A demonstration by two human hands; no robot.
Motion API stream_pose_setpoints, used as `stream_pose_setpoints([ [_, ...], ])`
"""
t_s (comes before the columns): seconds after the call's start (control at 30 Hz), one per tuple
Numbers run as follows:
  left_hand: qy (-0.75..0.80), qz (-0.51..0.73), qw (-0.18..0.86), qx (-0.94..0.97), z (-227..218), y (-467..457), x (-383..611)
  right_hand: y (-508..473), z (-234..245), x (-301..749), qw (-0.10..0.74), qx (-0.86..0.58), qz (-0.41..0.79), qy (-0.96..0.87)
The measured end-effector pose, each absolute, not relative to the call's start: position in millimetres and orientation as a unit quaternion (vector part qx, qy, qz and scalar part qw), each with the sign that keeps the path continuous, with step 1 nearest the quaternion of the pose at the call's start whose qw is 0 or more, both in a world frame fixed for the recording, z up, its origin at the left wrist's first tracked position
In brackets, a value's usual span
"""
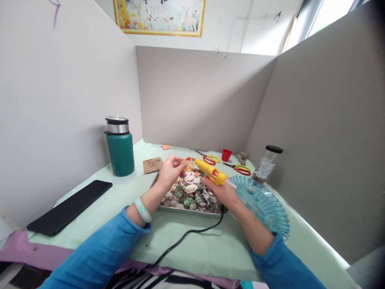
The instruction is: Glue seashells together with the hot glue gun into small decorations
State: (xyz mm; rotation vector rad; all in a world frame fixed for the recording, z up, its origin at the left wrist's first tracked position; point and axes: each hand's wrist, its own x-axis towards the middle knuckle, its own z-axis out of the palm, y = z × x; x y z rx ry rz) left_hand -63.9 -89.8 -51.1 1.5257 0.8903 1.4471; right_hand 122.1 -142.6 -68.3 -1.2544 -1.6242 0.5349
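Worktop (180, 224) screened by grey partitions (204, 96). Yellow glue gun (214, 173) gripped in right hand (221, 192), nozzle (197, 162) held just beside orange piece (189, 163). Piece pinched in left hand (171, 171). Both held over tray (189, 210) filled with shells (191, 188).

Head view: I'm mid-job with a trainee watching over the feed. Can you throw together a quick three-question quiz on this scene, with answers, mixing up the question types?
1. Which hand holds the yellow glue gun?
2. True or false: the blue ribbed plate lies to the right of the metal tray of shells, as the camera sees it.
3. Fill in the missing word: the wrist of the left hand wears a pale green ____.

Key:
1. The right hand.
2. True.
3. Bangle.
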Motion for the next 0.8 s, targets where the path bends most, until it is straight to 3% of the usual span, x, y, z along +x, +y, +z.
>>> stream_pose_setpoints([
  [0.27,0.334,0.575,0.491,0.563,-49.0,-89.6,-67.4,-143.9,-66.3,123.2,0.486,-0.494,0.281,-0.664],
  [0.8,0.357,0.583,0.482,0.548,-45.0,-92.1,-66.8,-141.2,-70.3,125.3,0.483,-0.481,0.295,-0.669],
])
